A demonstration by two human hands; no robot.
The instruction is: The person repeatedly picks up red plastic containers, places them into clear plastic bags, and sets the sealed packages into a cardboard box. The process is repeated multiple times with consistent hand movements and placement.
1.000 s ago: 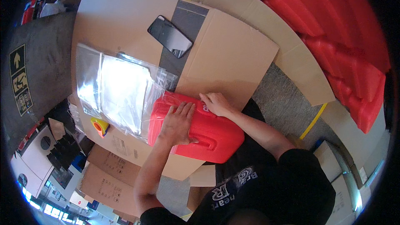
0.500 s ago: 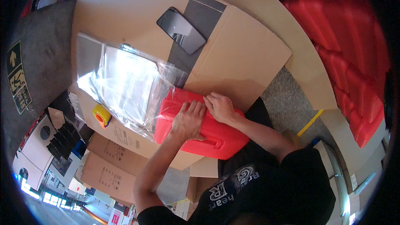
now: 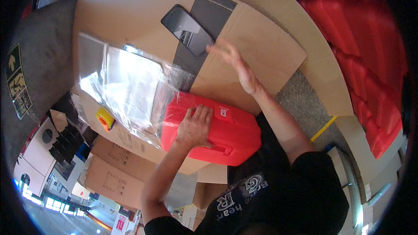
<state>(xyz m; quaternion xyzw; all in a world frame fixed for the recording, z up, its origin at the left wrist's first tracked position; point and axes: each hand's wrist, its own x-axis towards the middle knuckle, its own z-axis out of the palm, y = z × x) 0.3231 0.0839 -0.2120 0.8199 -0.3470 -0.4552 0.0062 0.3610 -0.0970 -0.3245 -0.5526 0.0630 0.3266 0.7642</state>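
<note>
A glossy red plastic case (image 3: 241,132) with rounded edges and a recessed slot lies at the near edge of the cardboard-topped surface, against my body. My left hand (image 3: 194,126) grips its top, fingers bent and thumb toward the slot. Clear film overlaps the case's left end, from a pile of transparent plastic bags (image 3: 130,82) beside it. Raised off the case, my right hand (image 3: 235,63) is over the cardboard, its fingers stretched out, slightly blurred and holding nothing. Just beyond those fingertips lies a dark smartphone (image 3: 187,29).
A yellow and orange tape dispenser (image 3: 104,119) sits left of the bags. Brown cartons (image 3: 115,178) stand below on the left. Large red moulded plastic pieces (image 3: 348,30) fill the far right, beyond a cardboard sheet (image 3: 320,69).
My right hand has left the case and moved up and away toward the phone, uncovering a small white marking on the case. My left hand stays on the case.
</note>
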